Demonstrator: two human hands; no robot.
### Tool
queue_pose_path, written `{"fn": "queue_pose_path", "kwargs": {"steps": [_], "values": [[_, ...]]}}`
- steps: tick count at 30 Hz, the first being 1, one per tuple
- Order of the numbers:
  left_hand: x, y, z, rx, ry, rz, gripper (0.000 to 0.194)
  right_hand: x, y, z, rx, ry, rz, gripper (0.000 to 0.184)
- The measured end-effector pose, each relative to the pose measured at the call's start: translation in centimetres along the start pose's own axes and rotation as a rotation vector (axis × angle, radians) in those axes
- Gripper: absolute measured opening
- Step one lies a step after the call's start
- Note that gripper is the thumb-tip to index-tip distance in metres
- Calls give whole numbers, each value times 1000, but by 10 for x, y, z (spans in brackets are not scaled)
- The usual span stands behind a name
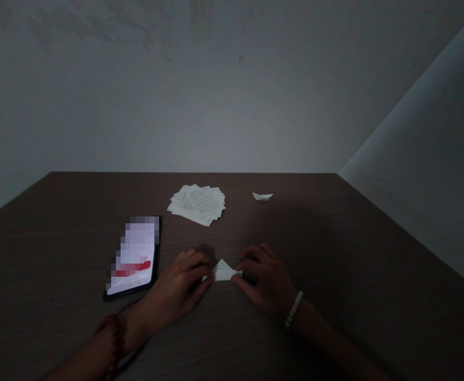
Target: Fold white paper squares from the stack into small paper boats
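A small folded piece of white paper (223, 272), peaked in the middle with a straight lower edge, is between my hands just over the table. My left hand (184, 278) pinches its left end between thumb and fingers. At the other end, my right hand (265, 280) grips the paper's right corner in the same way. The fingertips cover both ends of the paper. Farther back to the right sits a small folded paper boat (262, 197), apart from both hands.
A spread pile of printed paper sheets (200, 203) lies beyond my hands, left of the boat. To the left of my left hand is a tablet or phone (134, 256) with a lit, partly blurred screen. The brown table (303, 211) ends at a pale wall (216, 95).
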State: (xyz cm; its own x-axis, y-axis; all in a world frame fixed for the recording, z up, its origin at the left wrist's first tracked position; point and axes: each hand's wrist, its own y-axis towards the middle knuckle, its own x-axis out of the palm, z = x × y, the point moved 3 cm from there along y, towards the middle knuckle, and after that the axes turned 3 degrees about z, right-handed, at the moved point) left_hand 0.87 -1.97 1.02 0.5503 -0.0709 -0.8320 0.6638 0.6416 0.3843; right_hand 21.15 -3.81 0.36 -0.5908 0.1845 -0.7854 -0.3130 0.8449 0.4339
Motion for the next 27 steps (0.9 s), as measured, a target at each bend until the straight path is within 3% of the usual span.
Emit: {"fn": "queue_pose_path", "kwargs": {"steps": [7,20,27], "values": [[1,-2,-3,-51,55,56,13,0,1,-2,32,60,-30,21],[2,-3,-4,-53,68,28,15,7,0,-1,67,207,22,27],[-1,-4,0,-23,45,37,11,3,0,-2,29,205,32,17]]}}
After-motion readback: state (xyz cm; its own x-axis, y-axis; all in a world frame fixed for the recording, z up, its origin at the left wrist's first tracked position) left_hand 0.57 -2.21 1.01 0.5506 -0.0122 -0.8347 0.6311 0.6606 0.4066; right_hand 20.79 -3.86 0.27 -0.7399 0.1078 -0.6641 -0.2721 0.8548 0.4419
